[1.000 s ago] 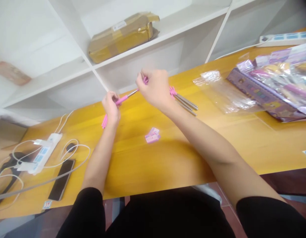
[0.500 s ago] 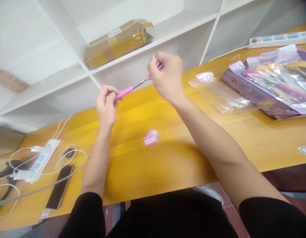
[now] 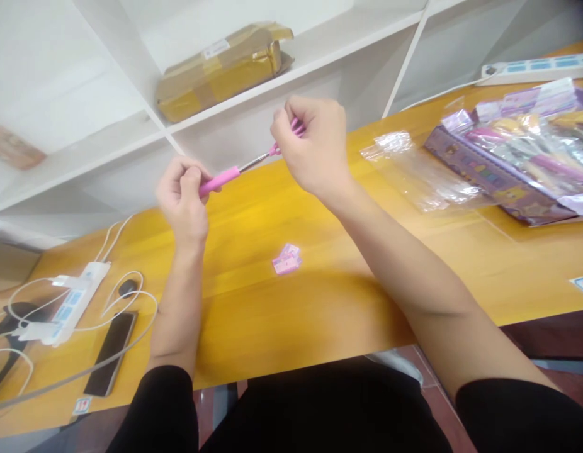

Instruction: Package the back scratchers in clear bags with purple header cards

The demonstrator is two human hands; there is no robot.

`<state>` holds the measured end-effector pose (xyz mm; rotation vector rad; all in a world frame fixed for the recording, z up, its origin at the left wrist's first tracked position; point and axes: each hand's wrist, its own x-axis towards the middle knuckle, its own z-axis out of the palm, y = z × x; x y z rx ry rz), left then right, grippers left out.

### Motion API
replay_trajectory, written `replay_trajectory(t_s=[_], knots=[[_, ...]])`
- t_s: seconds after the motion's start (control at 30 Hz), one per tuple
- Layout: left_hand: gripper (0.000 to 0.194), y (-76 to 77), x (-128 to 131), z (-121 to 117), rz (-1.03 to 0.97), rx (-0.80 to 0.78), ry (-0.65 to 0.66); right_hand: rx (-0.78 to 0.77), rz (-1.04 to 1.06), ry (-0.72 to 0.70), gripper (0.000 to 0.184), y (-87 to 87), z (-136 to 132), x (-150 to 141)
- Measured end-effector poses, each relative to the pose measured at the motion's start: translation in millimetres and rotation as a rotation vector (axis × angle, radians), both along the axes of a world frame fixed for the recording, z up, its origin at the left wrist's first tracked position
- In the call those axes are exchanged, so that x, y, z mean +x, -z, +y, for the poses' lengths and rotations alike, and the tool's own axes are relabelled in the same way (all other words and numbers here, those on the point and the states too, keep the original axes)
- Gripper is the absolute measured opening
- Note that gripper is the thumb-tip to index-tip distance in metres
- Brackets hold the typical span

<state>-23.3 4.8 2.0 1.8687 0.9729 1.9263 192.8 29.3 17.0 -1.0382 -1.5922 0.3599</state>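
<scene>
Above the table, both my hands hold a pink telescopic back scratcher (image 3: 225,178), tilted up to the right. My left hand (image 3: 182,198) is closed round the end of its pink handle. My right hand (image 3: 316,143) grips the pronged pink head, which its fingers partly hide. A thin metal rod (image 3: 254,162) shows between the handle and the head. Below the hands, small pink printed cards (image 3: 286,260) lie on the wooden table (image 3: 244,321).
On the right are clear plastic bags (image 3: 428,176) and a purple box (image 3: 490,176) full of wrapped items. To the left lie a power strip (image 3: 77,305) with white cables and a dark phone (image 3: 111,355). A taped cardboard box (image 3: 220,72) rests on the white shelf behind.
My left hand has moved left with the handle. My right hand has shifted slightly left, still holding the head. The view has also shifted a little.
</scene>
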Motion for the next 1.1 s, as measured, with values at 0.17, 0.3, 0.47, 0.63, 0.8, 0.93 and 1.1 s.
replay_trajectory(t_s=[0.17, 0.3, 0.47, 0.63, 0.8, 0.93, 1.1], knots=[[0.046, -3.5, -9.8, 3.0, 0.231, -0.079, 0.051, -0.011, -0.072, 0.073, 0.048, -11.2, -4.7, 9.7], [0.035, -12.9, -15.8, -4.3, 0.584, -0.202, 0.002, -0.085, -0.199, 0.089, 0.049, -16.2, -4.6, 15.4], [0.026, -18.7, -9.9, -16.7, 0.916, -0.307, -0.019, -0.118, -0.242, 0.066, 0.044, -11.3, -1.2, 13.0], [0.021, -1.5, -0.3, -7.2, 0.845, -0.212, -0.032, -0.083, -0.230, 0.059, 0.045, -8.1, -1.7, 13.6], [0.048, 22.2, 2.7, 12.2, 0.713, -0.144, -0.223, -0.059, -0.232, 0.038, 0.048, -8.1, -7.5, 4.6], [0.043, 30.6, -20.5, 34.6, 0.682, -0.186, -0.337, -0.032, -0.237, 0.088, 0.049, -17.1, -3.4, 5.6], [0.035, 2.6, -111.2, 60.9, 0.398, -0.250, -0.366, 0.057, -0.004, 0.266, 0.044, -26.6, 22.2, 103.2]])
